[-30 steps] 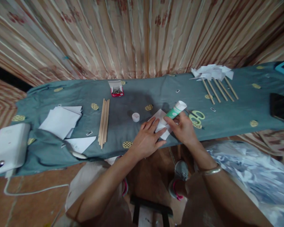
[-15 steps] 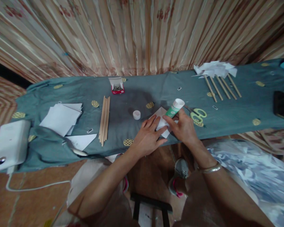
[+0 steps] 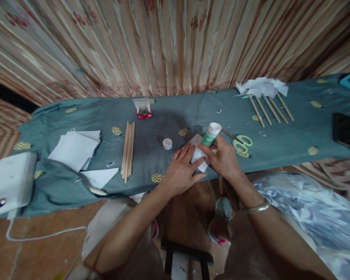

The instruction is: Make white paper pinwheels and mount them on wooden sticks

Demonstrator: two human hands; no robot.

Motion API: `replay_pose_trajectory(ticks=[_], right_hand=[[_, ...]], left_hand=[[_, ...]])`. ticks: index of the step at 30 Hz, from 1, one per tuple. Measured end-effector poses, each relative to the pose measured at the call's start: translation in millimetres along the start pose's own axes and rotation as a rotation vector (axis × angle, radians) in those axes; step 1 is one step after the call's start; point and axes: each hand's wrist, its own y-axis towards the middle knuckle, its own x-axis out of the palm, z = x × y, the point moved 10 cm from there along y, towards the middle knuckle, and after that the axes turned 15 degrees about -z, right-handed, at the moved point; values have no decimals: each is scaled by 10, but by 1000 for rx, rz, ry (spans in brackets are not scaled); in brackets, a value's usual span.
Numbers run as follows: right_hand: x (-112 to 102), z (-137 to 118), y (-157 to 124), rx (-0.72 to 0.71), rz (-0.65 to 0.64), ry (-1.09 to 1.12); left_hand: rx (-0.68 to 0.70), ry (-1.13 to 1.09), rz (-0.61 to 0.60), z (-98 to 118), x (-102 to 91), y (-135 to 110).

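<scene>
Near the front edge of the cloth lies a small piece of white paper (image 3: 203,166), partly covered by both hands. My left hand (image 3: 182,169) presses flat on it, fingers spread. A green and white glue stick (image 3: 209,137) is gripped in my right hand (image 3: 225,157), tilted over the paper; its lower end is hidden by the fingers. Left of the paper sits a round white cap (image 3: 167,144). Scissors with light green handles (image 3: 242,143) rest just right of my right hand.
Wooden sticks (image 3: 128,151), a red box of small metal pins (image 3: 144,110) and stacked white paper (image 3: 76,147) lie to the left. Paper pinwheels on sticks (image 3: 262,88) lie at the back right. A white device (image 3: 13,181) with a cable stands far left; a dark phone-like object (image 3: 345,130) lies far right.
The glue stick and my right hand have shifted slightly left over the paper. My left hand stays in place on the paper. The whole view has moved a little.
</scene>
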Motion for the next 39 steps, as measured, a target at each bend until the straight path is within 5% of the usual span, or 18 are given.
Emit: replay_pose_trajectory(ticks=[39], right_hand=[[95,-132,-33,-73,-95,-31]], left_hand=[[1,-1,-8,-10,-7,-1]])
